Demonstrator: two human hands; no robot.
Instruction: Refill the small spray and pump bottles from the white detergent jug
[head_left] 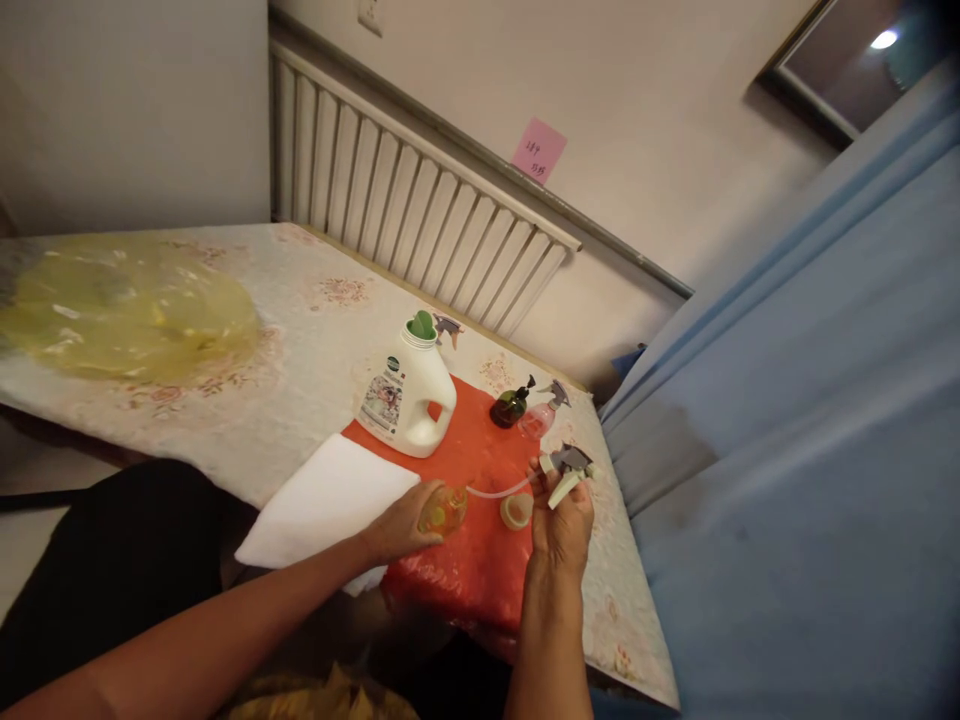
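Observation:
My left hand (pixel 405 525) is wrapped around a small clear bottle (pixel 444 510) of yellowish liquid that stands on the red plastic sheet (pixel 480 560). My right hand (pixel 561 520) holds a grey and pale green spray trigger head (pixel 568 470) lifted off to the right. Its thin clear dip tube (pixel 499 491) still reaches back to the bottle's mouth. A small round pale cap (pixel 517 510) lies on the red sheet between my hands.
A white detergent jug (pixel 407 392) with a green cap stands on the table (pixel 300 330). Behind are a dark green pump bottle (pixel 511 405) and a pink spray bottle (pixel 541 415). A white cloth (pixel 326 505) lies left; a yellow plastic bag (pixel 127 315) far left; blue curtain (pixel 810 400) right.

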